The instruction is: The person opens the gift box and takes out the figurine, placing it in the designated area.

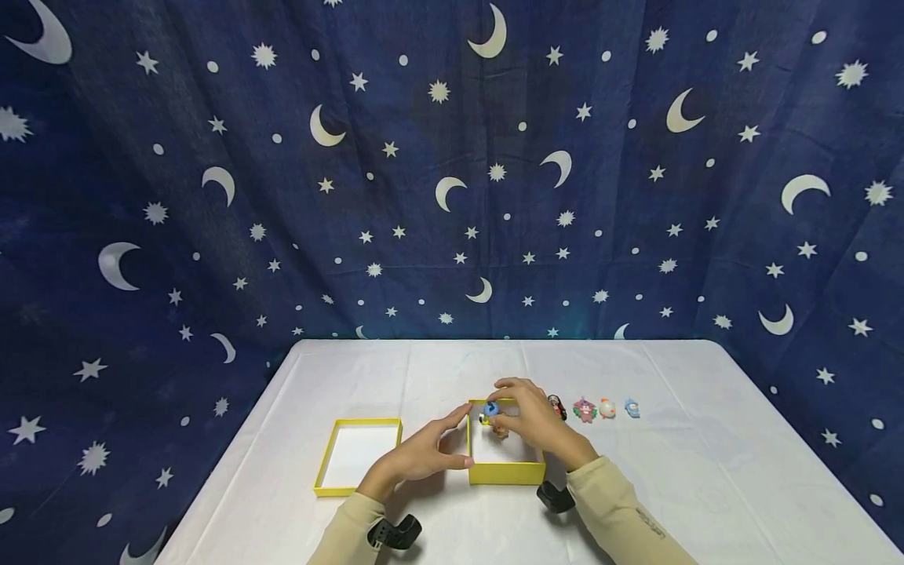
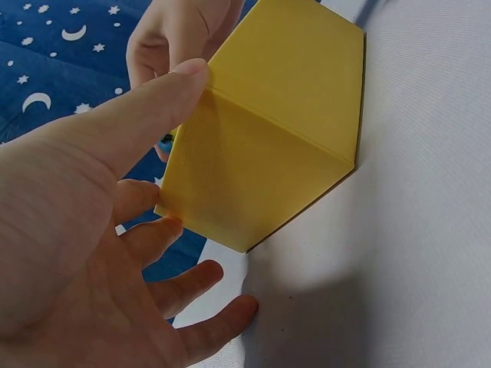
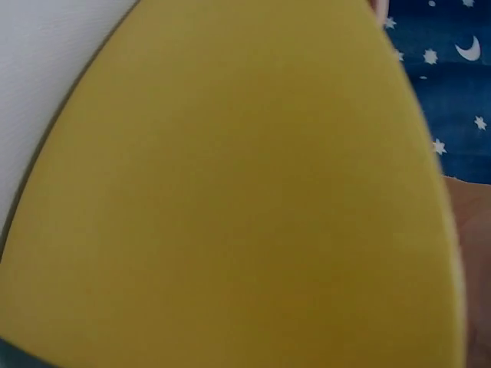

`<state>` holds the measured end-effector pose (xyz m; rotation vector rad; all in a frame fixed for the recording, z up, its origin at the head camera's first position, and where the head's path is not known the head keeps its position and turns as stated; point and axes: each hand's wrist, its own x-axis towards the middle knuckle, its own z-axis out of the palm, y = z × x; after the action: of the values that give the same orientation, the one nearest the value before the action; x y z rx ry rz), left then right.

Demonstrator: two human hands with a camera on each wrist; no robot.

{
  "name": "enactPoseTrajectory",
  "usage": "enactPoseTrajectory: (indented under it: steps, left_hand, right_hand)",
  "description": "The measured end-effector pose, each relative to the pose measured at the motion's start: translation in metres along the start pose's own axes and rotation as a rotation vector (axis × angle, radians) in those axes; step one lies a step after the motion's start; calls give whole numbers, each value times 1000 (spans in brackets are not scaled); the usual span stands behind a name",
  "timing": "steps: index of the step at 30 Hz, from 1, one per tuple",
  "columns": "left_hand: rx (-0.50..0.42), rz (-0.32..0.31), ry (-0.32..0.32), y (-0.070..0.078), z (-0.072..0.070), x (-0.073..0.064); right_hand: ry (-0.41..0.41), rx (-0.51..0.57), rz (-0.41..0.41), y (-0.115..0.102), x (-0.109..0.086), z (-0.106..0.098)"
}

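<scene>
A yellow box [image 1: 507,474] with a white inside stands on the table in front of me. Over it my right hand [image 1: 533,416] pinches a small blue-headed figurine [image 1: 490,409] between thumb and fingers. Just below that hand, a brown figurine [image 1: 501,431] shows inside the box. My left hand [image 1: 420,453] rests against the box's left side, fingers fairly straight, the thumb at the near corner and fingertips farther back. In the left wrist view its thumb [image 2: 173,92] lies on the rim. The box wall [image 3: 253,184] fills most of the right wrist view and hides the right fingers.
A yellow-rimmed lid [image 1: 358,457] lies left of the box, white inside up. Right of the box sit a dark red-and-black figurine [image 1: 557,406], a pink-and-green one [image 1: 585,410], a white-and-orange one [image 1: 607,408] and a light blue one [image 1: 632,408]. A starry curtain [image 1: 395,196] hangs behind.
</scene>
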<state>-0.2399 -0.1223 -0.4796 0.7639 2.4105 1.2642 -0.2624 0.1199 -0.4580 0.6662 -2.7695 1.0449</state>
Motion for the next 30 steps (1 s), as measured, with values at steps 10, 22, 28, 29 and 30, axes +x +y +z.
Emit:
enactPoseTrajectory:
  steps: [10, 22, 28, 29, 30]
  left_hand:
    - [8, 4, 2, 1, 0, 0]
    - [3, -1, 16, 1, 1, 0]
    - [-7, 4, 10, 1, 1, 0]
    - [-8, 5, 9, 1, 1, 0]
    - [-9, 6, 9, 1, 1, 0]
  right_hand:
    - [75, 69, 0, 2, -7, -12]
    - [79, 128, 17, 5, -12, -27]
    - [99, 115, 10, 7, -14, -30]
    - [103, 115, 13, 7, -14, -30]
    - [107, 112, 9, 8, -14, -31]
